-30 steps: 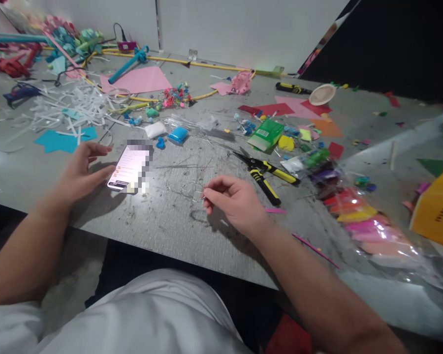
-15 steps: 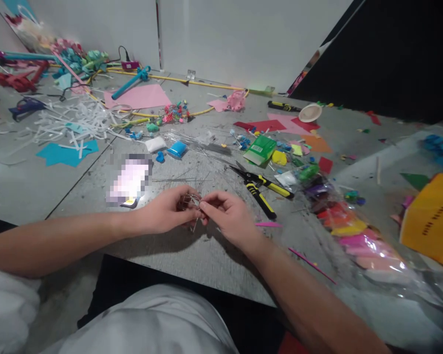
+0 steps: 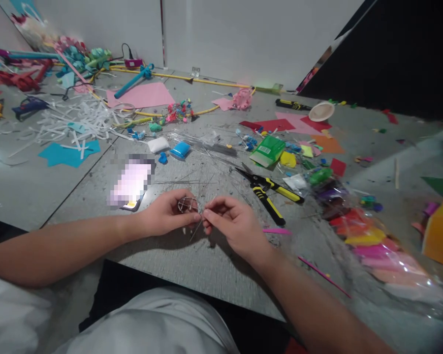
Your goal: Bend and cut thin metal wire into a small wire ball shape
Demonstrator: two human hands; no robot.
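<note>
Near the middle of the table, my left hand (image 3: 170, 214) is closed on a small bent wire frame (image 3: 187, 205), whose thin loops show between thumb and fingers. My right hand (image 3: 231, 221) is pinched just to the right of it, its thumb and forefinger at the wire ends below the frame. Thin wire ends poke out under the fingertips. Black-and-yellow pliers (image 3: 269, 191) lie with their handles apart to the right of my hands. A lit phone (image 3: 133, 182), partly pixelated, lies to the left. Loose straight wires (image 3: 184, 182) rest beyond my fingers.
Bags of coloured clay (image 3: 369, 236) stretch along the right. White paper strips (image 3: 77, 118), blue paper (image 3: 70, 153) and pink paper (image 3: 143, 96) lie at the back left. Further back right are a green packet (image 3: 268, 150) and a round white lid (image 3: 321, 111). A pink tool (image 3: 324, 276) lies front right.
My hands have drawn slightly apart, with more of the wire frame showing. The view has shifted a little, so the objects on the right appear further right.
</note>
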